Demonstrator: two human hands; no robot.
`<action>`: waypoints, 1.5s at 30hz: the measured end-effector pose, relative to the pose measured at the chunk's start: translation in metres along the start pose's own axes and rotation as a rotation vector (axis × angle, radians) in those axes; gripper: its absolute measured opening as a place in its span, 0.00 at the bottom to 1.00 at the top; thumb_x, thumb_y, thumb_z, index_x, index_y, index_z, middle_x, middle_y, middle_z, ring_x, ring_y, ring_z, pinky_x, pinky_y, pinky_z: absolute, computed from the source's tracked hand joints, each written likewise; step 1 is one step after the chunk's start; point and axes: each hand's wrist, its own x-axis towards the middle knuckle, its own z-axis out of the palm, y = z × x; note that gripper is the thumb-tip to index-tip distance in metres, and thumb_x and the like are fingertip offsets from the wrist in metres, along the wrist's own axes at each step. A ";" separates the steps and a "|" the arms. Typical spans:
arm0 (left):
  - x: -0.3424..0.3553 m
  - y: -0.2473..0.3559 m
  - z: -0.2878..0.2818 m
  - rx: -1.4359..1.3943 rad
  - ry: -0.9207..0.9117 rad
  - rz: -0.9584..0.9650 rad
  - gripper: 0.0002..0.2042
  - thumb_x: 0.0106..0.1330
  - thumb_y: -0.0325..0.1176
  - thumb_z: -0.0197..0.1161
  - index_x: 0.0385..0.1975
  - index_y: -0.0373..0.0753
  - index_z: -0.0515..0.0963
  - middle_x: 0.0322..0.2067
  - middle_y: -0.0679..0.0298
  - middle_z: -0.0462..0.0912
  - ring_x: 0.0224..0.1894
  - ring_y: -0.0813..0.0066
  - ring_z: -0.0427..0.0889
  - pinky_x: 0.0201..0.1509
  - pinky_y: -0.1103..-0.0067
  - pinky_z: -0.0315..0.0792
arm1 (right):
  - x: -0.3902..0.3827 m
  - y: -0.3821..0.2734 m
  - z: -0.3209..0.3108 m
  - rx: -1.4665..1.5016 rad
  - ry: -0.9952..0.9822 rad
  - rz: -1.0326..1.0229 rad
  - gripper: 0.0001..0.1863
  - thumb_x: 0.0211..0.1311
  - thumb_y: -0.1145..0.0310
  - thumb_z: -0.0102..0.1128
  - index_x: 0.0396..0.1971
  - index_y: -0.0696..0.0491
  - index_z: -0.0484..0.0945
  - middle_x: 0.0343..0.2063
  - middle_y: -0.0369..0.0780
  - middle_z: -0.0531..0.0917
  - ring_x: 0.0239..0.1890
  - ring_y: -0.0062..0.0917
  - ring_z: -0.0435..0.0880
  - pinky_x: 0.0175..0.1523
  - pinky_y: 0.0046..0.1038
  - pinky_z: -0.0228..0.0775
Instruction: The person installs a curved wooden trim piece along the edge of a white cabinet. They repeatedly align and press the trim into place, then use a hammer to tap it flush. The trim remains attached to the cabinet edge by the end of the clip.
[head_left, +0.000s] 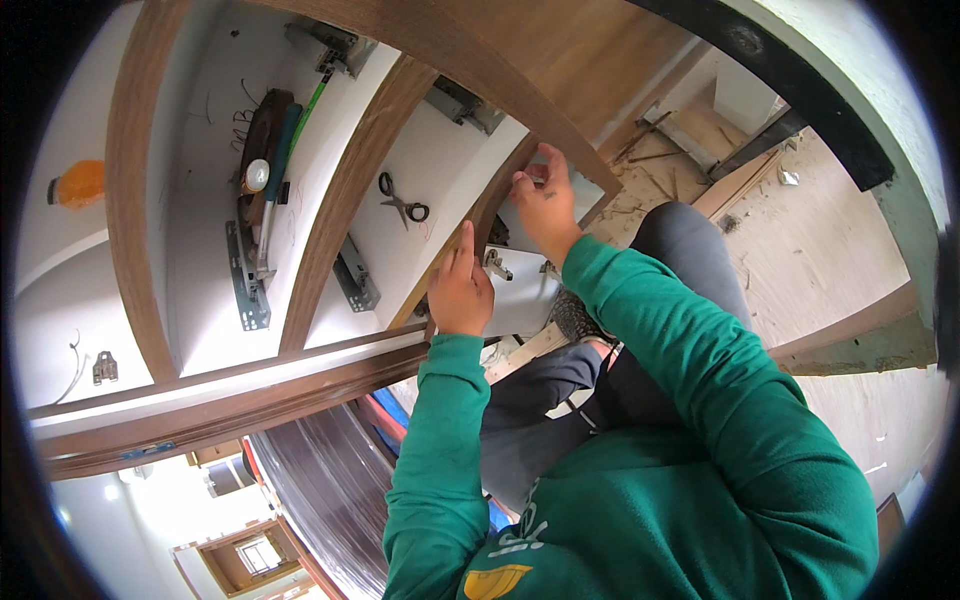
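My left hand (460,285) is open, its fingers stretched along a brown wooden edge (422,312) of the cabinet. My right hand (545,200) is higher and to the right, fingers bent and apart near the upper part of that edge, holding nothing I can see. A white panel with metal hinges (525,290) hangs just below and between the hands. On the white shelf left of them lie black-handled scissors (405,210) and a metal drawer runner (355,275).
Further left, tools (265,175) and an orange bottle (80,182) sit in other compartments. My bent legs (680,250) are beside the cabinet. Wood scraps and dust lie on the pale floor (810,240) at right. A curved dark-edged board (850,140) arches at upper right.
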 end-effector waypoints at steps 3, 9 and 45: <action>0.007 -0.004 0.001 -0.039 0.030 0.036 0.32 0.65 0.24 0.57 0.73 0.45 0.66 0.43 0.53 0.84 0.41 0.49 0.84 0.46 0.58 0.76 | 0.000 -0.002 0.000 0.024 0.000 -0.002 0.30 0.68 0.73 0.58 0.68 0.57 0.61 0.46 0.48 0.82 0.37 0.28 0.84 0.42 0.30 0.77; 0.012 -0.007 -0.003 -0.049 -0.035 -0.032 0.31 0.65 0.24 0.56 0.71 0.43 0.69 0.42 0.51 0.84 0.40 0.48 0.84 0.45 0.58 0.77 | 0.000 -0.014 -0.002 0.278 -0.006 0.218 0.28 0.70 0.75 0.59 0.67 0.57 0.62 0.46 0.45 0.79 0.37 0.26 0.84 0.42 0.27 0.80; 0.018 -0.020 -0.001 -0.050 -0.004 -0.055 0.29 0.66 0.28 0.58 0.70 0.50 0.71 0.34 0.58 0.83 0.33 0.54 0.84 0.40 0.61 0.75 | 0.014 -0.007 -0.015 0.364 -0.302 0.563 0.08 0.78 0.66 0.52 0.44 0.54 0.76 0.40 0.40 0.84 0.42 0.30 0.85 0.49 0.33 0.80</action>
